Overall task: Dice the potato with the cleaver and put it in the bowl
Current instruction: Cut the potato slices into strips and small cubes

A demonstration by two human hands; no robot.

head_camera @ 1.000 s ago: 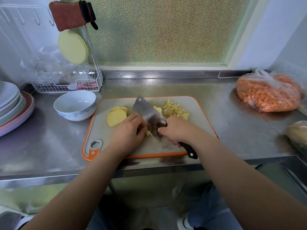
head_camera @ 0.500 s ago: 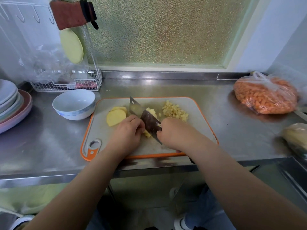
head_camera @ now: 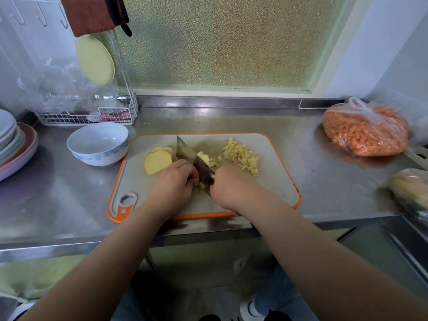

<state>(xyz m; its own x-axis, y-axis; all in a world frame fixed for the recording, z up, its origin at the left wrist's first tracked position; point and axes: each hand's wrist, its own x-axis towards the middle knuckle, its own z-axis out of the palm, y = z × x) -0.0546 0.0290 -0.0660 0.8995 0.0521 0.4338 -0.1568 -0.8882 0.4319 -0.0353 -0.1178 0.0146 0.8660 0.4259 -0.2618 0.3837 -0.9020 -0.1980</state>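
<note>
On the grey, orange-edged cutting board (head_camera: 275, 179) my right hand (head_camera: 229, 188) grips the cleaver (head_camera: 188, 156) by its handle, blade down among potato strips. My left hand (head_camera: 173, 184) curls over the potato pieces (head_camera: 201, 185) beside the blade and holds them; most of them are hidden under the fingers. Fresh cubes (head_camera: 208, 159) lie just right of the blade. A pile of diced potato (head_camera: 242, 156) sits at the board's far right. Potato slices (head_camera: 158, 159) are stacked at the far left. The white bowl (head_camera: 98, 143) stands empty left of the board.
A bag of orange diced carrot (head_camera: 364, 133) lies at the right on the steel counter (head_camera: 58, 193). A stack of plates (head_camera: 14, 147) sits at the far left, a wire rack (head_camera: 88, 114) behind the bowl. Another bag (head_camera: 410, 188) lies near the right edge.
The cleaver has come down from a tilted, raised position into the potato, and a few more cubes lie right of the blade. My left hand stayed on the potato pieces.
</note>
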